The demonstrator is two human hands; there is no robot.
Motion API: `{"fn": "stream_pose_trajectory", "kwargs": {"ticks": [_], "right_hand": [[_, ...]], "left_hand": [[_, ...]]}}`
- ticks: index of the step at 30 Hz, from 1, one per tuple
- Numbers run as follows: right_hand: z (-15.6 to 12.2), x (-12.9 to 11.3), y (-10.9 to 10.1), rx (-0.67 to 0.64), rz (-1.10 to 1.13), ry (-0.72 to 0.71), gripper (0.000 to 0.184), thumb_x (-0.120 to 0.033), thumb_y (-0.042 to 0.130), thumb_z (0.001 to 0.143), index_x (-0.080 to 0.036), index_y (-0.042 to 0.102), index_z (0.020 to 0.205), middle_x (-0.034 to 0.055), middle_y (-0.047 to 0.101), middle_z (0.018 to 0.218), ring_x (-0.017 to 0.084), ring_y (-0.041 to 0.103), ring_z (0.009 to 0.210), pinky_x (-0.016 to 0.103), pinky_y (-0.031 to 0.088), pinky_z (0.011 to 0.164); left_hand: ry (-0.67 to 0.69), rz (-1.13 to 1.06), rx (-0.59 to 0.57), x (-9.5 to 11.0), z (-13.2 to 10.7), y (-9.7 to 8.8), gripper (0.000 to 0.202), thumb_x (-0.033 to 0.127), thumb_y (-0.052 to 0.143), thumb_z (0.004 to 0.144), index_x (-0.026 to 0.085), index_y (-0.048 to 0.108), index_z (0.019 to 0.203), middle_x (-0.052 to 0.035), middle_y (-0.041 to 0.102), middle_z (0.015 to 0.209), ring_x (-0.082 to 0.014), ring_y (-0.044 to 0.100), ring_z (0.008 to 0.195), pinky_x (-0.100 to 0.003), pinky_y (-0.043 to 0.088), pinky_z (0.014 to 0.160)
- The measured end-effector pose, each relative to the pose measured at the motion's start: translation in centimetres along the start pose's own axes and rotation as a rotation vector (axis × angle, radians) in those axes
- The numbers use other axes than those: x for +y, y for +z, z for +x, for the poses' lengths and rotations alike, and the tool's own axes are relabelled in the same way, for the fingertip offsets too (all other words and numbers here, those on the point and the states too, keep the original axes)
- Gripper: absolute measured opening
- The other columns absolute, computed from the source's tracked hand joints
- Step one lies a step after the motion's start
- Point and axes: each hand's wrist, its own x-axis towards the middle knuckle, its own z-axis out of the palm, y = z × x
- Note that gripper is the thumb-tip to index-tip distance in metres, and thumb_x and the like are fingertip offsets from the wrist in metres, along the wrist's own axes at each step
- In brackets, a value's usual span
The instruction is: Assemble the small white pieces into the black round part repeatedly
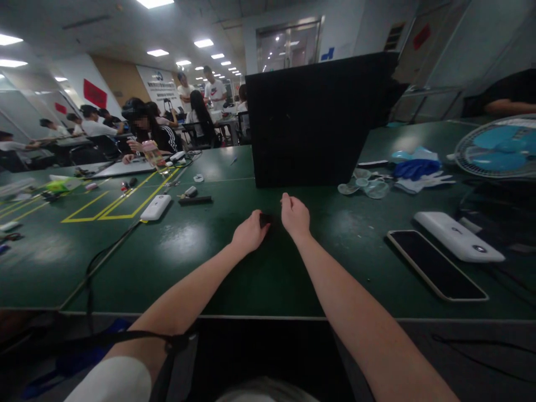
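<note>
My left hand point(248, 232) rests low over the green table point(209, 279), closed round a small black object point(265, 220) whose kind I cannot make out. A hand's width to its right, my right hand point(296, 215) is held with its fingers curled together. Whatever those fingers may hold is hidden from view. Just beyond both hands stands a large black upright panel or box point(310, 125), which neither hand touches.
On the right lie a phone point(435, 265), a white power bank-like device point(460, 237), gloves point(419, 172) and a blue fan point(502, 146). A second white device point(156, 207) and a black bar point(195, 200) lie on the left. Several people sit or stand farther back.
</note>
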Motion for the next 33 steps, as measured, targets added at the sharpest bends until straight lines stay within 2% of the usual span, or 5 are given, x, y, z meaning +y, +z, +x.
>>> {"fn": "stream_pose_trajectory", "kwargs": {"ticks": [5, 12, 16, 24, 33], "right_hand": [[-0.6, 0.2, 1.8, -0.232, -0.091, -0.078, 0.066, -0.063, 0.023, 0.103, -0.020, 0.073, 0.097, 0.0123, 0.070, 0.104, 0.023, 0.065, 0.091, 0.034, 0.049, 0.077], [-1.8, 0.0, 2.7, -0.575, -0.262, -0.302, 0.042, -0.051, 0.043, 0.102, -0.025, 0.075, 0.110, 0.0091, 0.066, 0.129, 0.028, 0.061, 0.115, 0.039, 0.049, 0.089], [-1.9, 0.1, 2.7, -0.631, -0.351, -0.374, 0.024, -0.032, 0.059, 0.094, -0.028, 0.074, 0.113, 0.0065, 0.067, 0.129, 0.028, 0.059, 0.118, 0.042, 0.049, 0.093], [-1.6, -0.3, 3.2, -0.451, -0.288, -0.285, 0.026, -0.027, 0.067, 0.086, -0.023, 0.072, 0.111, 0.0090, 0.070, 0.111, 0.022, 0.067, 0.083, 0.036, 0.056, 0.070], [-4.5, -3.1, 3.8, -0.386, -0.018, -0.382, 0.026, -0.041, 0.063, 0.091, -0.021, 0.071, 0.104, 0.0092, 0.072, 0.100, 0.021, 0.066, 0.083, 0.035, 0.055, 0.074]], "left_hand": [[-0.028, -0.271, -0.041, -0.9, -0.9, -1.0, 0.046, 0.045, 0.053, 0.097, 0.019, 0.040, 0.133, -0.0148, 0.070, 0.111, -0.0245, 0.073, 0.092, -0.040, 0.057, 0.083], [-0.123, -0.209, 0.339, -7.5, -3.0, -4.4, 0.042, 0.042, 0.054, 0.095, 0.016, 0.048, 0.129, -0.0149, 0.061, 0.125, -0.0271, 0.061, 0.118, -0.045, 0.049, 0.104], [-0.191, -0.131, 0.443, -9.3, -3.6, -6.5, 0.043, 0.042, 0.056, 0.094, 0.016, 0.052, 0.128, -0.0143, 0.062, 0.122, -0.0290, 0.060, 0.116, -0.046, 0.049, 0.103], [-0.145, -0.170, 0.223, -7.2, -4.1, -6.5, 0.045, 0.042, 0.060, 0.092, 0.023, 0.053, 0.131, -0.0116, 0.064, 0.122, -0.0283, 0.066, 0.109, -0.043, 0.053, 0.095], [0.093, -0.263, 0.047, -6.9, -4.6, -6.2, 0.049, 0.029, 0.067, 0.086, 0.026, 0.058, 0.133, -0.0086, 0.066, 0.128, -0.0262, 0.063, 0.118, -0.043, 0.050, 0.103]]}}
